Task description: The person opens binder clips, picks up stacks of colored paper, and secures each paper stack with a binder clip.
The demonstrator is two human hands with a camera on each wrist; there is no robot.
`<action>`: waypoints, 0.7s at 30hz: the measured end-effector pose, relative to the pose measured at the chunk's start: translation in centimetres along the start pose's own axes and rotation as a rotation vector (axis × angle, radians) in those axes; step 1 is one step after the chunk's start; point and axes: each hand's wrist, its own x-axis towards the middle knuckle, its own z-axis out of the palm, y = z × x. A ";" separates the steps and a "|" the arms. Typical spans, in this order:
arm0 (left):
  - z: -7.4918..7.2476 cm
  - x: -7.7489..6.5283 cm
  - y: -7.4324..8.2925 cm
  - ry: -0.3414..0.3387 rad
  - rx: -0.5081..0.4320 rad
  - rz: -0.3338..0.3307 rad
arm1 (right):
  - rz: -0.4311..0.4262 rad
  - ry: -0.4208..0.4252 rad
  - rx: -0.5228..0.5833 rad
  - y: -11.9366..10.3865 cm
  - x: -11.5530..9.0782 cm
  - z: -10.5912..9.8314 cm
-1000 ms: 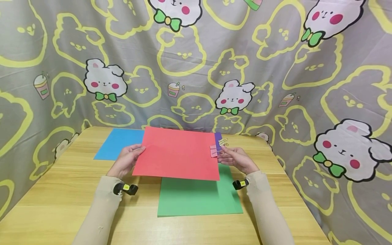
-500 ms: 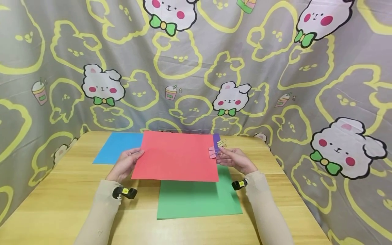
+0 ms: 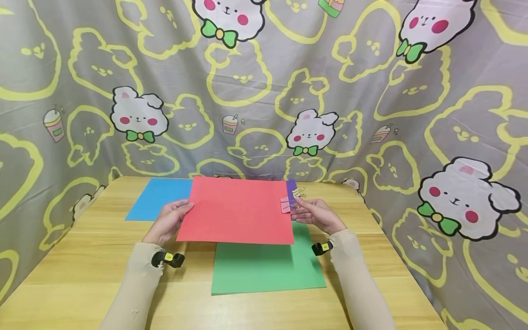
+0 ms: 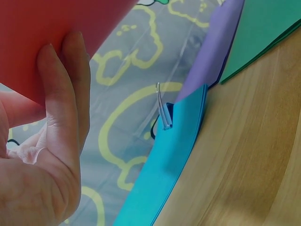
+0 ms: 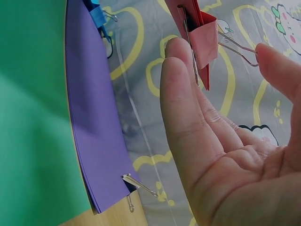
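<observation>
Left hand (image 3: pixel 167 221) pinching the red paper (image 3: pixel 239 211) by its left edge, right hand (image 3: pixel 316 216) pinching the pink clip (image 5: pixel 205 44) on its right edge! That red paper hangs above green paper (image 3: pixel 268 268) on the table (image 3: pixel 194 302), while yellow labels (image 3: pixel 169 257) on the black wrist cameras (image 3: pixel 178 261) carry writing too small to read.

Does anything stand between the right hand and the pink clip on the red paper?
Nothing visible does. The right hand has its thumb at one side of the pink clip and its fingers at the other, with no object between.
</observation>
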 end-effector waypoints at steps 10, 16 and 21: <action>0.1 0.0 0.1 0.001 -0.025 -0.009 | 0.011 -0.001 0.012 0.0 0.1 0.2; 0.0 0.1 0.0 0.002 -0.041 -0.008 | 0.005 0.008 0.014 0.0 0.1 0.4; 0.0 -0.1 0.2 0.000 -0.067 -0.024 | 0.001 -0.005 -0.017 0.1 0.1 0.4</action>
